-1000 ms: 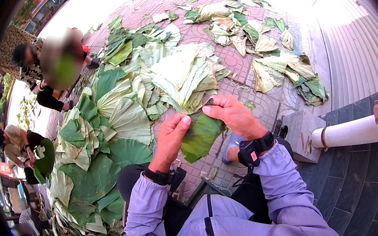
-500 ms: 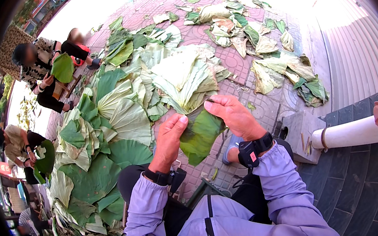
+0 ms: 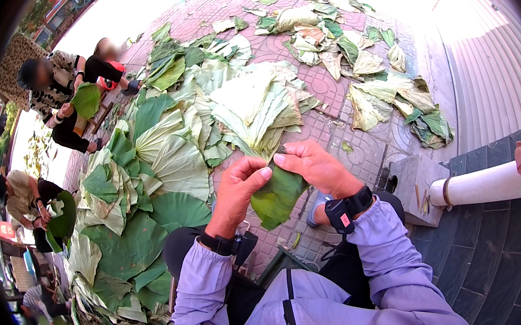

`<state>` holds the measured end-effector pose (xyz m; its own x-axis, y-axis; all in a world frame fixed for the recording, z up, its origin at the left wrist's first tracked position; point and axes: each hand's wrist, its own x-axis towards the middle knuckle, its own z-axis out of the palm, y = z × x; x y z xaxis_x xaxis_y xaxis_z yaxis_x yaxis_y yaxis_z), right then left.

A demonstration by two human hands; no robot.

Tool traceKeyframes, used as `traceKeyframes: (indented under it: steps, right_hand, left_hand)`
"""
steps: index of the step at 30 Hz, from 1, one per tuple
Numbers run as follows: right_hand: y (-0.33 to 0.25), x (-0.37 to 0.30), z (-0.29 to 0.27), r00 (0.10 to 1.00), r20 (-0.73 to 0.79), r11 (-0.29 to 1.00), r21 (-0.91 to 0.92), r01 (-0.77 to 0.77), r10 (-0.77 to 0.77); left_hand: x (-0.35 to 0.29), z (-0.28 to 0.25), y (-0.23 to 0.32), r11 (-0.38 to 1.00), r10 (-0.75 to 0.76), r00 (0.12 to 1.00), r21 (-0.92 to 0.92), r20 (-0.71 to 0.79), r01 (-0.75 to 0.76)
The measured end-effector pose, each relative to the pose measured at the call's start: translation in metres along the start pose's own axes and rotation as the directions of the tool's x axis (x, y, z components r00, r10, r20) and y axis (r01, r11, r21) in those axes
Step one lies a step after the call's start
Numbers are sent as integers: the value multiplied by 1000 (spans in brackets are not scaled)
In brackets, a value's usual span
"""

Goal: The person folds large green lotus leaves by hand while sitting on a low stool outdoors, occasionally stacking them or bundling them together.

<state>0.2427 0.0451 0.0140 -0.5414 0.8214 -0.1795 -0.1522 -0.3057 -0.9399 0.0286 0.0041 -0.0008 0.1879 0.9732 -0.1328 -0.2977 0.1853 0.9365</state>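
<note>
A green lotus leaf [image 3: 278, 202] hangs in front of my knees, its upper edge gathered between my two hands. My left hand [image 3: 237, 188] pinches that edge, with the thumb pointing up and to the right. From the other side, my right hand [image 3: 323, 167] grips the leaf between thumb and bent fingers. A small dark end of the leaf pokes up above the right fingertips. Just beyond my hands lies a stack of pale, spread lotus leaves [image 3: 247, 102]. Broad green lotus leaves [image 3: 126, 253] are heaped to the left of my knee.
More dried leaves [image 3: 373, 101] lie on the pink paving [image 3: 323, 128] ahead. To my right are a grey stone block [image 3: 406, 179] with thin sticks on top and a white pipe [image 3: 490, 184]. Several people sit at the left, one holding a green leaf [image 3: 86, 100].
My hands have come closer together, and the leaf's upper edge is now bunched between them. My right hand has moved slightly left and down.
</note>
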Motion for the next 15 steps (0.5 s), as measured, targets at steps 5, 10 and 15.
traceKeyframes:
  steps: [5,10,15]
  right_hand:
    - [-4,-1,2,996,86,999,-47,-15,19]
    - [-10,-5,5,990,125,998,10,-67,65]
    - [-8,-3,3,992,126,999,29,-34,31]
  left_hand:
    - [1,-5,-3,999,24,1000,-24,-11,-24]
    - [1,-5,-3,997,-10,999,-74,-37,7]
    - [2,-5,-5,995,-5,999,-98,-46,1]
